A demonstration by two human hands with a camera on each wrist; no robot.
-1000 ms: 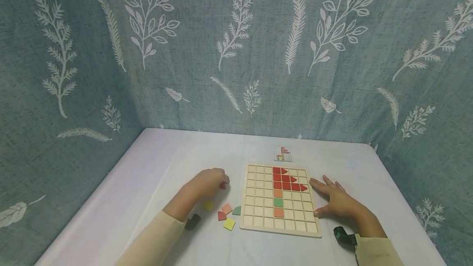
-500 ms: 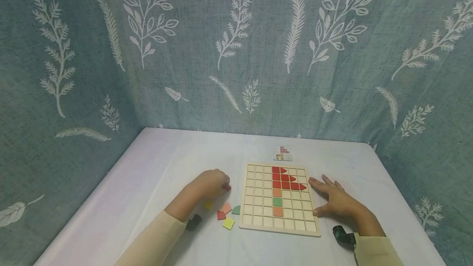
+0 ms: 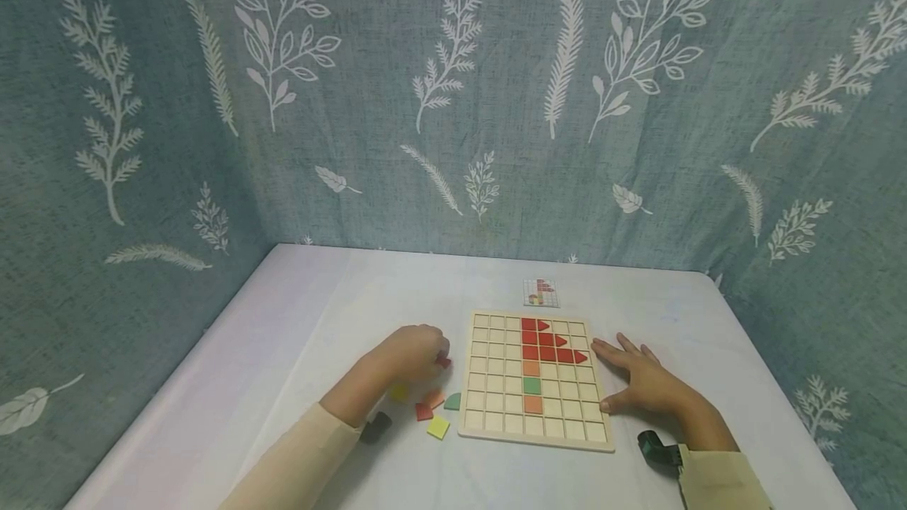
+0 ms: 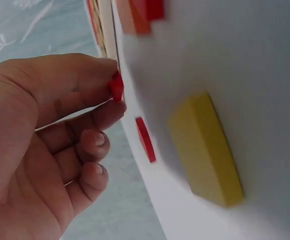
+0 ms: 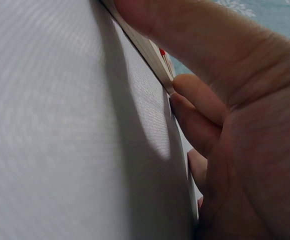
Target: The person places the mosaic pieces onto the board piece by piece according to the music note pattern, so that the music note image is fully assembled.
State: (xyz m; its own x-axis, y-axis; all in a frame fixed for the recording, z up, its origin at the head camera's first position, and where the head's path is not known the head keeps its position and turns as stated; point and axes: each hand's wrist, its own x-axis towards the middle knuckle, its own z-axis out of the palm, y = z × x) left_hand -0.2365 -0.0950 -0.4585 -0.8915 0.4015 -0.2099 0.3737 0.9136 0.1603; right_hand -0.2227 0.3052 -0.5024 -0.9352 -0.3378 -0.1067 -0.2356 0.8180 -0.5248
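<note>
In the head view my left hand [image 3: 409, 354] is left of the wooden grid board [image 3: 465, 384], thumb and fingers pinching a small red tile [image 4: 116, 86]. The left wrist view has a second thin red tile [image 4: 145, 140] lying below those fingertips and a thick-looking yellow square tile [image 4: 205, 150] closer to the camera. My right hand [image 3: 641, 386] lies spread at the board's right edge, with its thumb and fingertips at the rim. Several red arrow-shaped rows [image 3: 549, 353] fill part of the grid, above a column of orange and green squares [image 3: 531, 386].
Left of the board lie a yellow square [image 3: 438, 426], a red quarter-round tile [image 3: 423, 412], an orange tile [image 3: 434, 398] and a green quarter-round tile [image 3: 453, 401]. Behind the board is a small pattern card [image 3: 541, 293]. A patterned curtain [image 3: 453, 101] hangs behind the table.
My left hand has shifted a little to the right, closer to the board, carrying the red tile. My right hand has stayed at the board's edge.
</note>
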